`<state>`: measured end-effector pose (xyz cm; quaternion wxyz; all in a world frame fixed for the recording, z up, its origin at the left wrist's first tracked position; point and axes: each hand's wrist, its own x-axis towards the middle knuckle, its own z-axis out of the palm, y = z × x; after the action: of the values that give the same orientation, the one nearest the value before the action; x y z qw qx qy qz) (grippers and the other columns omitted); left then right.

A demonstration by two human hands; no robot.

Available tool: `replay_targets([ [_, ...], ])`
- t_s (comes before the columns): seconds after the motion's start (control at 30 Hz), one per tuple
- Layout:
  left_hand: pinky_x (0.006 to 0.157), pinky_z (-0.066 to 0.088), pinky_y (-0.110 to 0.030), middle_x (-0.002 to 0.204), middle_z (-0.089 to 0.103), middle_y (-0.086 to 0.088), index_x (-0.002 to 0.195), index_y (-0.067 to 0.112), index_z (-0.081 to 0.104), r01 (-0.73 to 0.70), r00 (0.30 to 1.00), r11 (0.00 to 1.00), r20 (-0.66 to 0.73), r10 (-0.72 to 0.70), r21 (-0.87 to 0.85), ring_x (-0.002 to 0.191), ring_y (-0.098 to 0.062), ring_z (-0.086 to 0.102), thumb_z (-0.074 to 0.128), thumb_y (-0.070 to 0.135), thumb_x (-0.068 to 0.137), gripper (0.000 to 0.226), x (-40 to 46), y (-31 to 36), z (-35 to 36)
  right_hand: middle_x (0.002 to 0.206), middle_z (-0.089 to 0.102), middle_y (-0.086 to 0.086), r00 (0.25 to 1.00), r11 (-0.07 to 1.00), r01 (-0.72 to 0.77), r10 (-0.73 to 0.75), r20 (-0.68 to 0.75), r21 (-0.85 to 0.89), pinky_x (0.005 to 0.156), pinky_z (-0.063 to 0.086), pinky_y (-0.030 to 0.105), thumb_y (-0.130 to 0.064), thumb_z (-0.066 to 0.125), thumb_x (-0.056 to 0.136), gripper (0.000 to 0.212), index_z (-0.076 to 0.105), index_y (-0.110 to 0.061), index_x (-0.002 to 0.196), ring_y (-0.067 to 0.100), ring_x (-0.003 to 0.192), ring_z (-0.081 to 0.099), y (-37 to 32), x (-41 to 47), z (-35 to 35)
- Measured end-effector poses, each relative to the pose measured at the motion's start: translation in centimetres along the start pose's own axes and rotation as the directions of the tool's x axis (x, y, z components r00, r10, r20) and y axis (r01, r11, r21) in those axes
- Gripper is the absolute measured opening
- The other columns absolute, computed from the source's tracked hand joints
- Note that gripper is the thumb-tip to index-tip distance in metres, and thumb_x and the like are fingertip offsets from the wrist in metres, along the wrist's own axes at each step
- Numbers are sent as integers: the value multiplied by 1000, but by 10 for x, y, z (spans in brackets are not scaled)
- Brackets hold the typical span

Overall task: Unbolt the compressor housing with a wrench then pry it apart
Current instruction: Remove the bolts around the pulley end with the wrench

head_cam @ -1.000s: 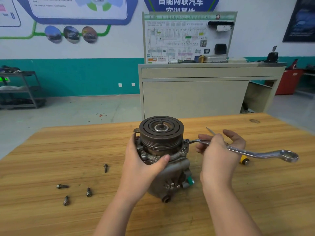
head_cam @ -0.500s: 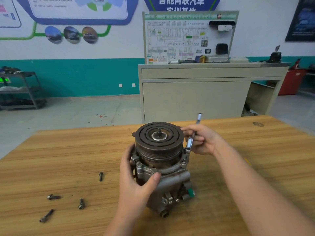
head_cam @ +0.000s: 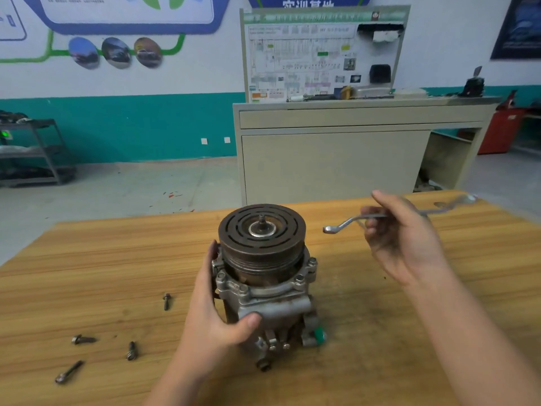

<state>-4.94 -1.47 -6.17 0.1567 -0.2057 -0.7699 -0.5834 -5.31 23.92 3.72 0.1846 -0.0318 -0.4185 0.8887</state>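
Observation:
A grey metal compressor (head_cam: 272, 303) stands upright on the wooden table (head_cam: 380, 347), with its dark round pulley (head_cam: 262, 230) on top. My left hand (head_cam: 216, 312) grips the housing from the left, thumb across its front. My right hand (head_cam: 401, 238) holds a silver ring wrench (head_cam: 348, 222) in the air to the right of the pulley. The wrench's near ring end is clear of the housing. Bolt heads (head_cam: 312, 262) still show on the flange under the pulley.
Several loose bolts (head_cam: 83, 339) lie on the table to the left of the compressor. Beyond the table's far edge stands a beige cabinet (head_cam: 336, 159) with a wiring display board. A dark shelf rack (head_cam: 32, 153) is at the far left.
My right hand has lifted the wrench off the flange bolt and swung it out to the right, away from the compressor. My left hand keeps its hold on the housing.

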Motion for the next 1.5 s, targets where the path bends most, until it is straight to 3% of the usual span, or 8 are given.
replay_targets([
  [0.47, 105, 23, -13, 150, 25, 21, 132, 63, 11, 27, 985, 995, -168, -44, -100, 134, 14, 22, 74, 65, 51, 103, -15, 0, 13, 64, 70, 0, 743, 640, 654, -645, 182, -403, 51, 57, 32, -28, 64, 88, 37, 46, -29, 56, 18, 51, 69, 49, -88, 8],
  [0.6, 100, 21, 1, 146, 25, 27, 135, 57, 12, 9, 978, 996, -205, -27, -84, 132, 18, 21, 72, 65, 55, 100, -17, 0, 18, 59, 62, -3, 584, 331, 751, -737, 340, -571, 50, 51, 26, -36, 57, 94, 32, 49, -31, 63, 9, 55, 65, 60, -96, 16],
  [0.73, 111, 22, -20, 150, 25, 17, 142, 47, 13, -7, 973, 998, -232, -6, -56, 139, 4, 22, 72, 63, 57, 105, -19, 2, 22, 60, 35, -16, 389, 65, 795, -817, 425, -603, 53, 33, 5, -13, 54, 93, 37, 33, -29, 67, -5, 56, 43, 72, -98, 25],
  [0.87, 105, 23, -5, 147, 28, 19, 138, 51, 15, -22, 977, 996, -213, 3, -90, 135, 9, 26, 72, 59, 56, 100, -19, 4, 26, 48, 48, -3, 569, 440, 777, -797, 202, -450, 50, 38, 10, -14, 53, 85, 36, 48, -12, 50, -1, 49, 47, 67, -82, 15],
  [1.0, 109, 29, -19, 148, 30, 15, 137, 54, 12, -19, 987, 986, -162, -8, -165, 134, 5, 31, 76, 60, 52, 106, -13, 1, 24, 37, 40, -2, 952, 956, 274, -285, 110, 103, 40, 27, 17, -5, 55, 69, 38, 41, -19, 37, 12, 33, 36, 41, -22, 17],
  [1.1, 97, 32, -4, 145, 30, 18, 133, 59, 10, -18, 990, 986, -138, -5, -164, 129, 13, 33, 77, 59, 50, 106, -9, -2, 23, 35, 30, -4, 939, 972, -219, 184, 292, 90, 32, 19, 16, -12, 51, 75, 42, 33, -19, 38, 9, 25, 21, 48, 24, 22],
  [1.2, 99, 33, -7, 144, 33, 13, 138, 50, 13, -44, 989, 991, -149, 25, -126, 129, 9, 35, 76, 59, 49, 109, -6, -4, 21, 37, 34, -7, 847, 917, -376, 399, 352, -136, 32, 12, 17, -31, 45, 95, 56, 38, -20, 41, 5, 23, 22, 63, 45, 24],
  [1.5, 88, 34, 2, 134, 39, 19, 135, 41, 17, -46, 988, 996, -149, 34, -82, 121, 14, 38, 73, 79, 37, 119, -6, 5, 19, 59, 61, 3, 992, 967, -77, 50, 115, 241, 42, 50, 15, -29, 70, 70, 20, 60, -13, 62, 8, 46, 59, 39, 5, -14],
])
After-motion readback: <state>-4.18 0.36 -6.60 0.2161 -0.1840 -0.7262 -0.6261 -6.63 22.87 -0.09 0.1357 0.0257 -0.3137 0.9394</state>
